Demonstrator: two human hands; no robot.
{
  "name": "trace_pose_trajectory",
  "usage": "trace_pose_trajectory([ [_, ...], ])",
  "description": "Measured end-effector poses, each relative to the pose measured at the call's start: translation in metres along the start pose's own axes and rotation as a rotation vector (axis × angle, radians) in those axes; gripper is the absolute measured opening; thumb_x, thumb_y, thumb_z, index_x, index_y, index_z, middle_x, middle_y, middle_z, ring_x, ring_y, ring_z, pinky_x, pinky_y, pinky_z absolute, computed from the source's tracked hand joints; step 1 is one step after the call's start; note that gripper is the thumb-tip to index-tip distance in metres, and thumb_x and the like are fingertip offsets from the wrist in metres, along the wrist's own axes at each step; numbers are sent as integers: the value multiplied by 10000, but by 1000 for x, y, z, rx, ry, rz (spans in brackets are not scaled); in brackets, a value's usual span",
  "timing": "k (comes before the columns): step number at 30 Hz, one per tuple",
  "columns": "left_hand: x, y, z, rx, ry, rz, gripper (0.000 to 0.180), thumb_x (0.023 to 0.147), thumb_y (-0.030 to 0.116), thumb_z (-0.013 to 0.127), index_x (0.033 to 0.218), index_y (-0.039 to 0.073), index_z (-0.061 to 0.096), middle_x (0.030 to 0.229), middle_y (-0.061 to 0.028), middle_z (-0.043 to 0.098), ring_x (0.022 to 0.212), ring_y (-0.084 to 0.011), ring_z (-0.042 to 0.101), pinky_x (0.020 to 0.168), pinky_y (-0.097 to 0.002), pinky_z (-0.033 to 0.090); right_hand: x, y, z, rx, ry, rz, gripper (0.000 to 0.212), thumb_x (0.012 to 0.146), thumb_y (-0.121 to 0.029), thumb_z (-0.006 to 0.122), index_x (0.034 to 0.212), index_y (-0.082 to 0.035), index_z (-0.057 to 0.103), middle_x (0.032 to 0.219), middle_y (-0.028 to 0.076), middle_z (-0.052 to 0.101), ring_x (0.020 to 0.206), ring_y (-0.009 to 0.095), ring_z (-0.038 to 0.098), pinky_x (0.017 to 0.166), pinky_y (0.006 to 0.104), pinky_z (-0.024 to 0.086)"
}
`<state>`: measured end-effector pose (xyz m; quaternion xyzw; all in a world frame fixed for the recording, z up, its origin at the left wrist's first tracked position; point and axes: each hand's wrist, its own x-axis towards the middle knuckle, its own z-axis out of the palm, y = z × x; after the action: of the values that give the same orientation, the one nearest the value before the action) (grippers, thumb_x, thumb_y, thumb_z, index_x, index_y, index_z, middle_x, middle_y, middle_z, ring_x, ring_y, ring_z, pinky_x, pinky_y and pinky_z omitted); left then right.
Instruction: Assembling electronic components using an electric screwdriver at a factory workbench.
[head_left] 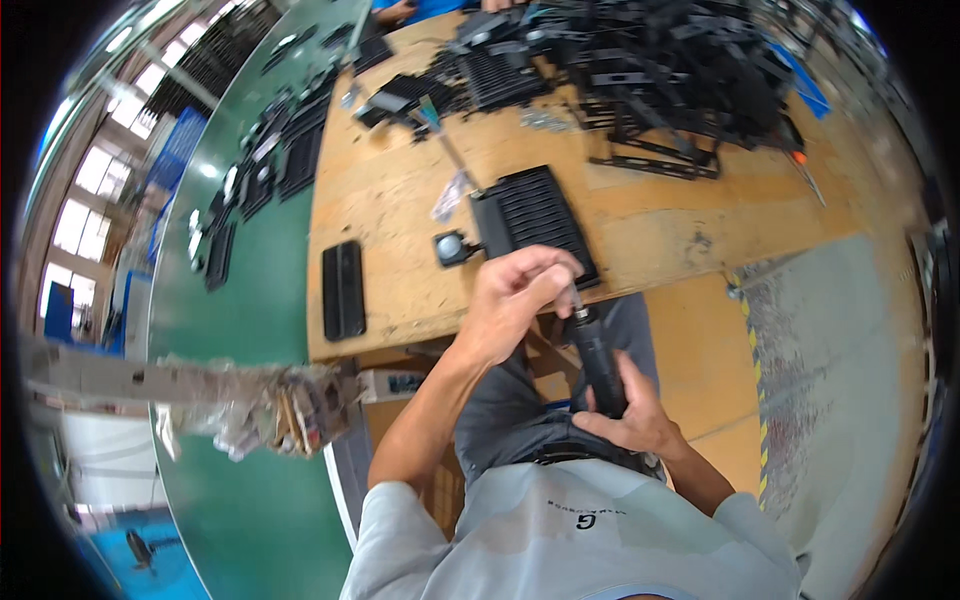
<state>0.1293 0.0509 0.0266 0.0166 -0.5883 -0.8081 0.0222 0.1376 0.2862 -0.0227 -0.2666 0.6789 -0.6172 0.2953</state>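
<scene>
My right hand point(637, 412) is wrapped round a black electric screwdriver point(600, 362), held tilted in front of the table's near edge with its tip pointing up and away. The fingers of my left hand point(520, 296) pinch together at the screwdriver's bit; whether a screw is also there is hidden. Just beyond lies a black finned lamp housing point(545, 215), its near corner close to my left fingers. Attached or beside its left side is a small square black part with a round lens point(453, 248). Further left, a long black cover point(344, 290) lies flat.
A large heap of black brackets point(670, 80) covers the table's far right, with an orange-handled screwdriver point(805, 165) nearby. More black housings point(500, 78) and small clear bags point(450, 196) lie farther back. A green conveyor point(265, 300) with parts runs left. Another person's hand point(398, 10) shows at the far end.
</scene>
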Motion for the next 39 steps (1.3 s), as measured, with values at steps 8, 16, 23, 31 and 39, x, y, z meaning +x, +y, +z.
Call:
trace_pose_trajectory([
  [8,74,46,-21,947,215,356,199,930,143,675,1047,-7,733,838,-111,712,731,-155,648,693,-320,526,-3,1,-11,134,49,-7,725,814,-194,843,1395,-7,453,899,27,637,802,95,607,754,281,514],
  [16,234,15,-75,1592,143,436,144,827,113,708,953,52,743,890,-179,731,860,-362,710,768,-437,554,-7,9,-18,84,47,72,740,817,-225,847,1402,-1,453,856,26,609,785,110,598,726,290,504],
  [23,273,-14,-83,1637,100,442,111,778,102,700,870,56,742,871,-210,702,870,-417,677,782,-478,539,-15,18,-28,109,119,92,694,822,-202,848,1359,1,456,798,-2,590,682,83,582,608,265,488],
  [31,278,-18,-102,1632,39,544,92,786,78,655,828,32,722,885,-214,703,868,-428,675,773,-495,534,-16,17,-31,79,59,148,769,845,-373,827,1406,-5,451,897,67,601,823,148,587,747,323,496],
  [39,270,20,-73,836,180,217,118,910,3,623,1019,-30,654,887,-186,709,784,-290,712,726,-395,591,-25,15,-27,137,128,144,677,835,-254,843,1365,-28,487,925,20,633,843,106,608,770,291,509],
])
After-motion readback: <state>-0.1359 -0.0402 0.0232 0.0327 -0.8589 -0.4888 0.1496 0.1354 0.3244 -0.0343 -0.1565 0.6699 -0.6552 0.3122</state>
